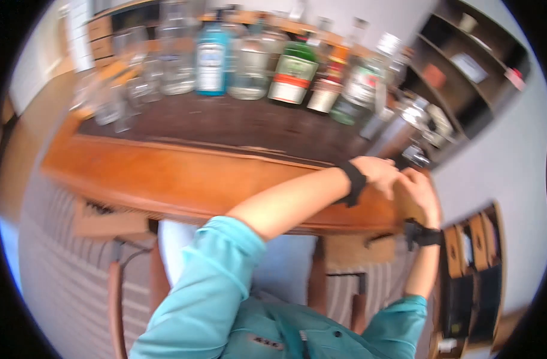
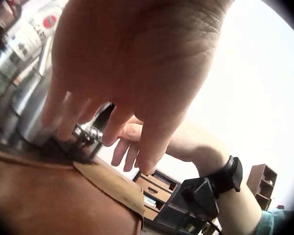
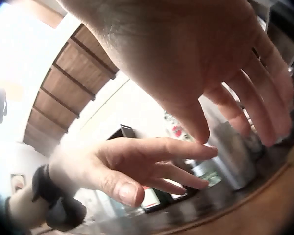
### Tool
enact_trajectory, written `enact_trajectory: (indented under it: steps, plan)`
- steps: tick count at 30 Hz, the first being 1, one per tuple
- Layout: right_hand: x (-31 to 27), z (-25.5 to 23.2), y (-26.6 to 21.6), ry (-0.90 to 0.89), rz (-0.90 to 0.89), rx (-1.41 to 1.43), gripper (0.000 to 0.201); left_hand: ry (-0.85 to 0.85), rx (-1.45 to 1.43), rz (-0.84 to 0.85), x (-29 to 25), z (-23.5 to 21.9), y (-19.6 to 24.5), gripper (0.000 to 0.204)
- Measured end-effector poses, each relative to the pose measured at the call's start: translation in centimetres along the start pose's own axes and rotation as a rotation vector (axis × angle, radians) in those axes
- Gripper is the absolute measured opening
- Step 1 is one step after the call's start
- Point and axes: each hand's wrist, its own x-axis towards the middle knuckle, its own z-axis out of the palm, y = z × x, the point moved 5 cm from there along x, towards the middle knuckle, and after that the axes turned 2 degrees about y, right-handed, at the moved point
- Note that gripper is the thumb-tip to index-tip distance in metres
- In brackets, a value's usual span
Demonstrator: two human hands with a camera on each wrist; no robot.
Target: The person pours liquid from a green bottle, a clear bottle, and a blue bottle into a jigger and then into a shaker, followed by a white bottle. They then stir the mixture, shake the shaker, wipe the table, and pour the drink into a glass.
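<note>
Over the right end of the wooden bar table, my left hand (image 1: pixel 378 173) and my right hand (image 1: pixel 420 188) meet closely. Both have extended, spread fingers, with nothing visible in their grasp. In the left wrist view the left hand (image 2: pixel 132 63) hangs fingers-down, the right hand (image 2: pixel 130 139) showing beyond it. Fingers of the left hand (image 3: pixel 142 164) reach toward the right thumb in the right wrist view, below the right hand (image 3: pixel 196 63). Nearest to them are a metal shaker (image 1: pixel 400 128) and small shiny metal pieces (image 1: pixel 415 155), blurred in the head view.
Along the back of the dark tabletop (image 1: pixel 219 128) stand a blue bottle (image 1: pixel 211 63), a green bottle (image 1: pixel 294 72) and several others. Glasses (image 1: pixel 108 107) cluster at the left. An orange-brown leather edge (image 1: pixel 165 173) runs along the front. Dark shelves (image 1: pixel 465 66) rise behind at right.
</note>
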Motion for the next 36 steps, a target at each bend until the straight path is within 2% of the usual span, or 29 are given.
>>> enact_trajectory:
  steps: [1, 2, 4, 6, 7, 9, 11, 12, 13, 14, 15, 16, 18, 20, 22, 23, 25, 26, 28, 29, 30, 32, 36]
  plan:
    - [0.6, 0.5, -3.1, -0.084, -0.017, 0.100, 0.033, -0.064, 0.022, -0.039, -1.6, -1.0, -0.9, 0.052]
    - [2.3, 2.2, -3.9, -0.128, -0.034, 0.155, 0.035, -0.099, 0.051, -0.165, -3.9, -2.1, -2.3, 0.052]
    - [4.2, 4.3, -9.2, -0.177, -0.152, 0.114, 0.036, -0.061, 0.097, -0.366, -10.2, -5.6, -4.2, 0.051]
    - [5.5, 6.9, -14.3, -0.206, -0.220, 0.076, 0.037, -0.010, 0.077, -0.420, -17.1, -9.8, -5.1, 0.057]
    - [6.1, 8.2, -16.3, -0.214, -0.275, 0.058, 0.037, 0.010, 0.035, -0.491, -20.6, -11.7, -5.9, 0.050]
    - [7.2, 9.8, -19.2, -0.227, -0.329, 0.037, 0.037, 0.211, 0.114, -0.568, -27.5, -15.4, -7.5, 0.037]
    - [7.9, 11.2, -21.0, -0.287, -0.346, 0.193, 0.041, 0.424, 0.227, -0.767, -34.9, -19.5, -6.5, 0.032]
    - [8.0, 11.8, -21.6, -0.335, -0.341, 0.294, 0.042, 0.566, 0.172, -0.776, -39.0, -20.9, -7.4, 0.029]
    - [8.4, 12.8, -21.6, -0.392, -0.411, 0.424, 0.038, 0.651, 0.165, -0.857, -42.0, -22.5, -6.1, 0.028]
    - [8.7, 13.1, -21.0, -0.385, -0.401, 0.451, 0.038, 0.772, 0.281, -0.793, -45.7, -23.9, -6.6, 0.028]
    - [8.9, 13.1, -20.5, -0.414, -0.393, 0.563, 0.039, 0.854, 0.364, -0.838, -48.2, -24.9, -5.3, 0.024]
    - [9.0, 13.1, -19.9, -0.448, -0.382, 0.672, 0.039, 0.957, 0.409, -0.915, -51.8, -25.8, -5.8, 0.021]
    - [10.0, 12.6, -18.4, -0.327, -0.387, 0.835, 0.040, 1.157, 0.555, -1.005, -58.0, -27.0, -6.3, 0.023]
    - [10.6, 12.2, -17.3, -0.247, -0.364, 0.898, 0.046, 1.237, 0.628, -1.153, -62.1, -27.4, -6.9, 0.028]
    - [10.9, 12.4, -16.6, -0.224, -0.318, 0.953, 0.049, 1.268, 0.553, -1.291, -63.8, -27.4, -7.5, 0.033]
    - [11.0, 12.4, -16.4, -0.211, -0.309, 0.967, 0.049, 1.254, 0.548, -1.289, -63.9, -27.4, -8.2, 0.033]
    - [11.2, 12.5, -16.1, -0.198, -0.291, 0.982, 0.050, 1.164, 0.596, -1.263, -61.9, -27.5, -8.2, 0.052]
    - [11.2, 12.3, -16.0, -0.177, -0.281, 0.996, 0.050, 1.155, 0.591, -1.266, -61.1, -27.1, -8.4, 0.052]
    - [11.2, 12.4, -15.9, -0.161, -0.268, 1.007, 0.050, 1.073, 0.690, -1.352, -59.2, -26.6, -8.7, 0.074]
    - [11.2, 12.4, -15.9, -0.162, -0.260, 1.002, 0.050, 1.086, 0.534, -1.384, -59.8, -26.6, -10.1, 0.088]
    - [11.2, 12.5, -15.9, -0.160, -0.252, 0.998, 0.049, 1.082, 0.531, -1.385, -61.3, -26.7, -11.9, 0.088]
    - [11.1, 12.6, -16.0, -0.171, -0.249, 0.999, 0.049, 1.110, 0.482, -1.189, -63.6, -26.9, -15.5, 0.093]
    - [11.1, 12.8, -16.2, -0.195, -0.259, 1.020, 0.049, 0.997, 0.579, -1.179, -62.3, -26.9, -15.9, 0.101]
